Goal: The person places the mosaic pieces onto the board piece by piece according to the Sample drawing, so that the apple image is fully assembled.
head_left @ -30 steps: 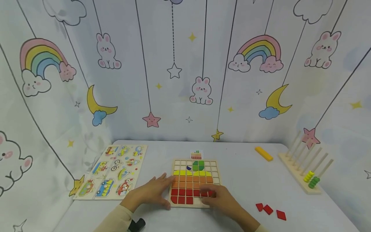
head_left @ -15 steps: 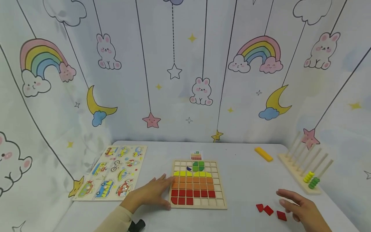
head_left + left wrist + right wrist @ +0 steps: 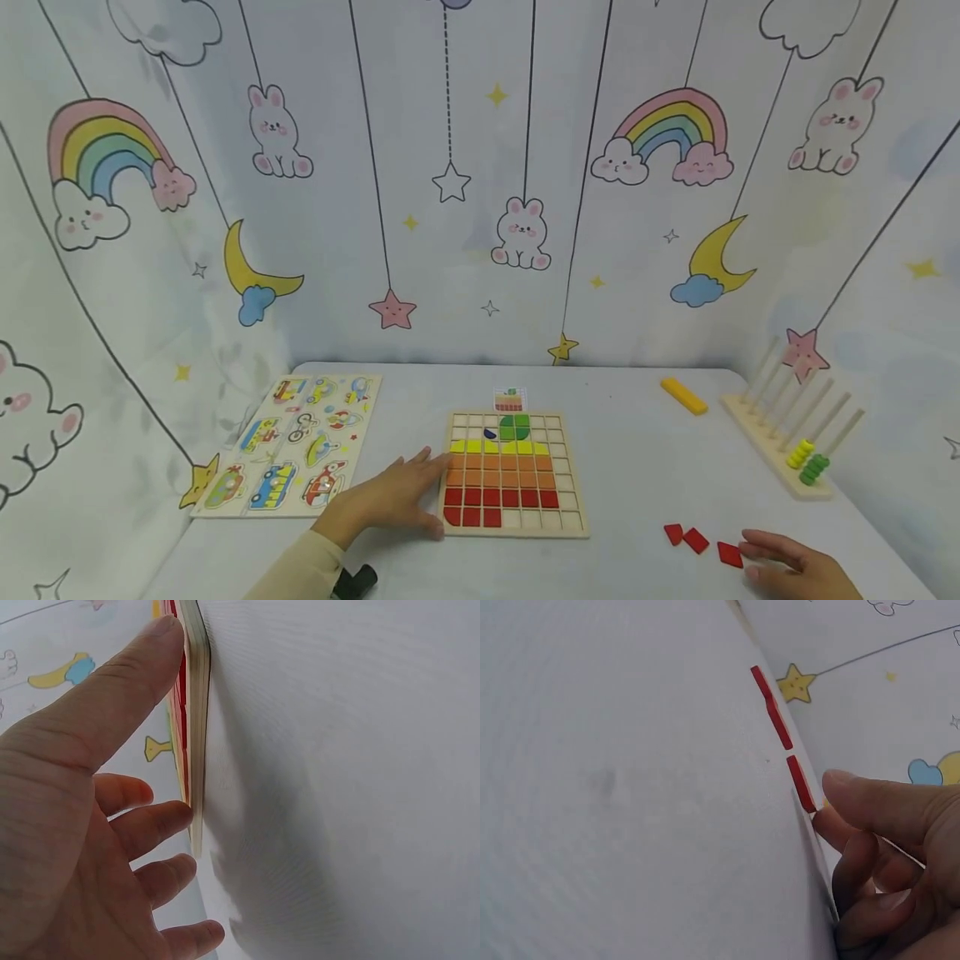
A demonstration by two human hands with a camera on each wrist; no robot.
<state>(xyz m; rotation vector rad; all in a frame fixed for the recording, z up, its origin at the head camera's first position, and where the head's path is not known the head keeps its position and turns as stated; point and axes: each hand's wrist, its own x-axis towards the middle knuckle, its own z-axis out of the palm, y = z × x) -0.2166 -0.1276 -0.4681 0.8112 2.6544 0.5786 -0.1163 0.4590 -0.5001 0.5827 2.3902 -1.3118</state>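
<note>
My left hand [image 3: 393, 500] rests along the left edge of a wooden grid board [image 3: 551, 519], its fingers fairly straight; in the left wrist view the thumb [image 3: 146, 660] lies over the board's edge. Green, yellow, orange and red tiles fill many cells; the lowest row has red tiles only at its left. On the table to the right lie three loose red tiles, a left one [image 3: 673, 534], a middle one [image 3: 696, 541] and a right one [image 3: 730, 554]. My right hand [image 3: 798, 567] is beside the right tile, fingertips at its edge, fingers loosely bent, not visibly pinching it.
Behind the board lies a small picture card [image 3: 510, 399]. A vehicle puzzle board [image 3: 296, 442] is at the left. A yellow bar [image 3: 683, 397] and a wooden peg stand [image 3: 776, 450] with beads are at the right. A black object [image 3: 355, 582] sits near the left sleeve.
My right hand has left the board, where a red tile now shows in the second-lowest row, and moved right, then down to the loose red tiles. The left hand has stayed put.
</note>
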